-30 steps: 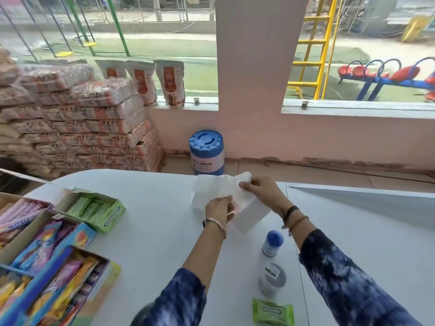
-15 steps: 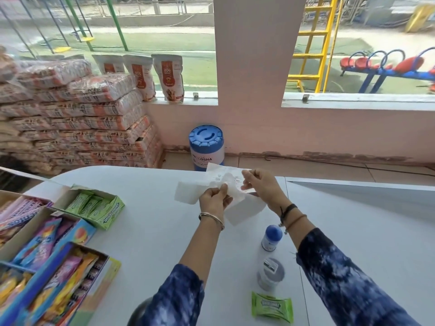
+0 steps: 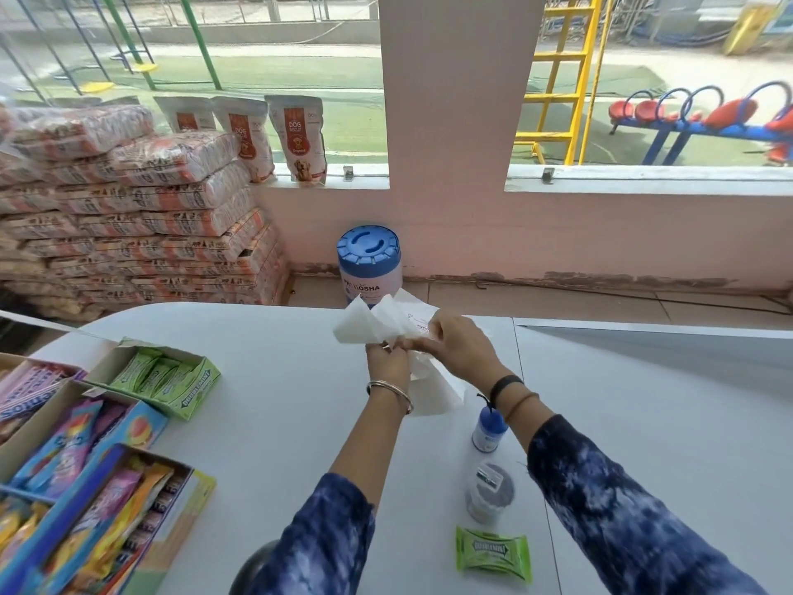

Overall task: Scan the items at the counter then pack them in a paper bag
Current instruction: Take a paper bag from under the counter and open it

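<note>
A white paper bag (image 3: pixel 369 322) is held up over the white counter (image 3: pixel 279 405), crumpled and partly spread at its top. My left hand (image 3: pixel 386 358) and my right hand (image 3: pixel 455 341) both grip it, close together near its mouth. Its lower part (image 3: pixel 433 390) hangs down to the counter. Nearer to me, in a row on the counter, stand a small white bottle with a blue cap (image 3: pixel 489 429), a clear jar with a grey lid (image 3: pixel 489 493), and a green Doublemint gum pack (image 3: pixel 493 553) lying flat.
Open display boxes of gum (image 3: pixel 171 377) and colourful candy (image 3: pixel 77 487) line the counter's left side. A dark rounded object (image 3: pixel 249 569) sits at the near edge. Beyond the counter stand a blue-lidded tub (image 3: pixel 370 268) and stacked sacks (image 3: pixel 141 234).
Both hands have drawn closer together and the bag has been bunched and lifted, its top now fanned out to the left. The items on the counter have not moved.
</note>
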{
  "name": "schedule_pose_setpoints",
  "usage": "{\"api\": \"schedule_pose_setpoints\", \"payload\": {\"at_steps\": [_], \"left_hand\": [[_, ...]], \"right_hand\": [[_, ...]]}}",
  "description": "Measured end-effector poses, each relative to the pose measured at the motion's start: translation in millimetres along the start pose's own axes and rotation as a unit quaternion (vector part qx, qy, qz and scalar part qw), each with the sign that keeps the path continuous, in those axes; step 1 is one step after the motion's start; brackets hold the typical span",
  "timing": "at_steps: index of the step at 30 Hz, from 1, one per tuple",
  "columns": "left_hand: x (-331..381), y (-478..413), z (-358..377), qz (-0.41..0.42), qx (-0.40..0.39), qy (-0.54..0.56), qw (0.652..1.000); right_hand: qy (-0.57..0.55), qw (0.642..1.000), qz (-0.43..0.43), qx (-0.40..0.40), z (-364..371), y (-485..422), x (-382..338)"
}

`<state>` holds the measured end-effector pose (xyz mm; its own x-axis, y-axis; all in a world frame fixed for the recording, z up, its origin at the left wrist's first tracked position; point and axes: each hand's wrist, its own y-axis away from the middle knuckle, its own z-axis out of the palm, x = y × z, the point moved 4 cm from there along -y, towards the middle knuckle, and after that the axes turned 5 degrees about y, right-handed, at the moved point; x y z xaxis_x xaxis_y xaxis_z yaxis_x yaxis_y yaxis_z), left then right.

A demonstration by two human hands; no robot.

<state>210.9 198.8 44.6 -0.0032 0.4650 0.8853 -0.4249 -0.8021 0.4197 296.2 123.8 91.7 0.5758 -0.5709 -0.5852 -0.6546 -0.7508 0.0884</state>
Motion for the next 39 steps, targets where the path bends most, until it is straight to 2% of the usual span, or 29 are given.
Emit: {"api": "schedule_pose_setpoints", "payload": {"at_steps": [2, 4, 6, 8, 9, 11, 13, 15, 18, 19, 20, 21, 22, 23, 25, 26, 28, 30, 31, 33, 35, 37, 38, 39], "left_hand": [[3.5, -0.2, -0.8, 0.012, 0.018, -0.063, 0.998], [4.7, -2.6, -3.2, 0.033, 0.009, -0.103, 0.994], [8.9, -2.7, -5.3, 0.061, -0.006, -0.15, 0.987], [18.2, -3.6, -15.8, 0.088, 0.014, -0.212, 0.973], [23.5, -6.3, -25.7, 0.095, 0.04, -0.226, 0.969], [32.6, -12.6, -46.4, 0.101, 0.088, -0.238, 0.962], [39.3, -15.3, -56.0, 0.135, 0.099, -0.294, 0.941], [42.7, -11.8, -48.3, 0.244, 0.081, -0.385, 0.886], [44.2, 8.8, -14.5, 0.459, 0.036, -0.496, 0.736], [43.2, 12.2, -2.7, 0.496, 0.012, -0.51, 0.702], [43.1, 13.5, 8.7, 0.515, -0.016, -0.519, 0.682], [42.0, 14.2, 15.5, 0.515, -0.038, -0.519, 0.681], [41.4, 14.3, 20.4, 0.498, -0.068, -0.506, 0.701], [40.2, 14.4, 23.3, 0.475, -0.094, -0.478, 0.733], [35.5, 12.1, 25.0, 0.372, -0.129, -0.427, 0.814], [34.2, 8.6, 23.4, 0.332, -0.124, -0.399, 0.846], [32.9, -1.6, 18.5, 0.243, -0.125, -0.3, 0.914], [34.7, -7.5, 15.6, 0.125, -0.155, -0.158, 0.967], [36.1, -10.0, 15.0, 0.068, -0.164, -0.083, 0.981], [43.0, -7.7, 14.7, -0.025, -0.202, 0.005, 0.979], [47.7, -3.3, 14.1, -0.065, -0.256, -0.098, 0.96], [44.4, -1.1, 14.0, -0.058, -0.328, -0.251, 0.909], [41.7, -0.9, 14.0, -0.046, -0.338, -0.299, 0.891], [38.0, -3.1, 13.7, -0.037, -0.328, -0.313, 0.89]], "right_hand": [[-0.008, 0.999, 0.006, -0.033, 2.4, -0.3, 3.5], [0.039, 0.996, 0.006, -0.082, 4.5, -1.6, 6.9], [0.103, 0.992, 0.003, -0.072, 0.0, -5.0, 11.8], [0.128, 0.991, 0.026, -0.007, -22.5, -10.3, 19.0], [0.136, 0.989, 0.042, 0.05, -42.4, -14.1, 23.7], [0.144, 0.969, 0.064, 0.191, -89.7, -21.4, 34.4], [0.152, 0.951, 0.064, 0.263, -122.9, -28.8, 37.6], [0.172, 0.949, 0.03, 0.263, -127.9, -35.2, 29.7], [0.184, 0.951, -0.005, 0.249, -113.3, -40.0, 16.3], [0.181, 0.952, -0.01, 0.247, -108.2, -40.8, 14.3], [0.181, 0.952, -0.012, 0.247, -104.3, -41.9, 12.3], [0.179, 0.954, -0.009, 0.241, -99.8, -42.7, 12.0], [0.175, 0.956, -0.004, 0.234, -96.3, -43.3, 12.4], [0.163, 0.96, 0.004, 0.226, -92.7, -42.5, 13.8], [0.153, 0.959, 0.005, 0.24, -87.8, -33.9, 16.5], [0.166, 0.95, -0.018, 0.262, -83.6, -26.8, 16.5], [0.175, 0.935, -0.124, 0.283, -68.6, -8.8, 12.2], [0.177, 0.949, -0.192, 0.177, -45.7, 3.5, 16.4], [0.205, 0.958, -0.174, 0.096, -34.7, 3.6, 27.1], [0.291, 0.951, -0.102, -0.007, -27.9, -3.2, 56.2], [0.345, 0.936, -0.057, -0.024, -35.9, -11.6, 79.9], [0.349, 0.935, -0.055, -0.008, -42.5, -18.4, 89.0], [0.333, 0.941, -0.067, -0.003, -43.5, -19.0, 87.5], [0.297, 0.951, -0.089, 0.001, -42.7, -15.9, 82.1]]}}
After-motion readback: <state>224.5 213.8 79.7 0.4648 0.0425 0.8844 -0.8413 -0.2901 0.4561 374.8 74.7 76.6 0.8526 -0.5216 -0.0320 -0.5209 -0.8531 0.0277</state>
